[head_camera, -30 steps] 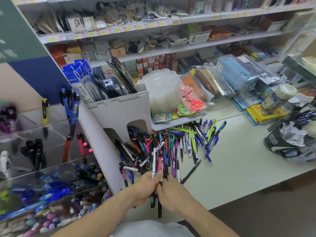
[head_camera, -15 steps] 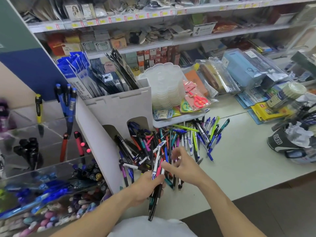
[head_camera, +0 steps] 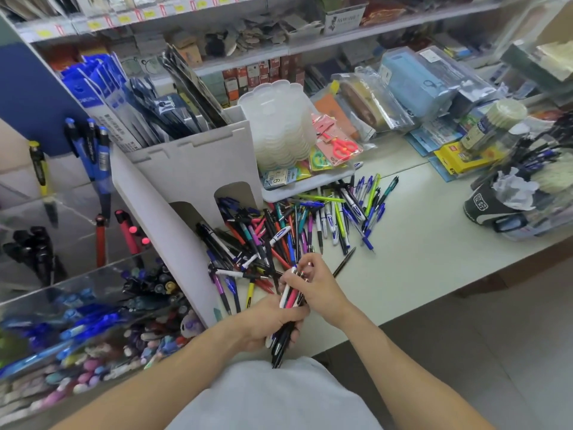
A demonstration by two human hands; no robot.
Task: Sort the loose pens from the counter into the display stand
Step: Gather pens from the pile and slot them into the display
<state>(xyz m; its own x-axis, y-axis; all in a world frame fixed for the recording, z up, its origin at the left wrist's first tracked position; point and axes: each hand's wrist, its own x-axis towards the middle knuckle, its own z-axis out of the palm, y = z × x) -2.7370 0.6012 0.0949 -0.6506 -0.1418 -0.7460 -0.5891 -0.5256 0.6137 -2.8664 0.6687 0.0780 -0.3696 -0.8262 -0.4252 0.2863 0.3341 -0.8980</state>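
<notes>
A bundle of pens is clamped in the left hand, fingers curled tight round the lower half so the tips stick out below toward the near edge of the table. The tops of that same bundle are pinched by the right hand, thumb and fingers closed on the white and pink barrels, probably so another one can be tucked in or the ends squared up

Handling-wise, nothing tricky is expected: these are light, stiff plastic sticks, but smooth and round, so they'd likely slide past each other if the grip is loosened. They're best held around the middle of the barrels as a bunch, not by the clips or caps

The loose pile is spread just beyond the hands, from the foot of the white divider out toward the middle of the table, with one dark pen lying a bit apart on its right. The display stand, clear compartments already partly filled, is set off the table's left edge. Plenty of sorting looks to be left, judging by the heap
</notes>
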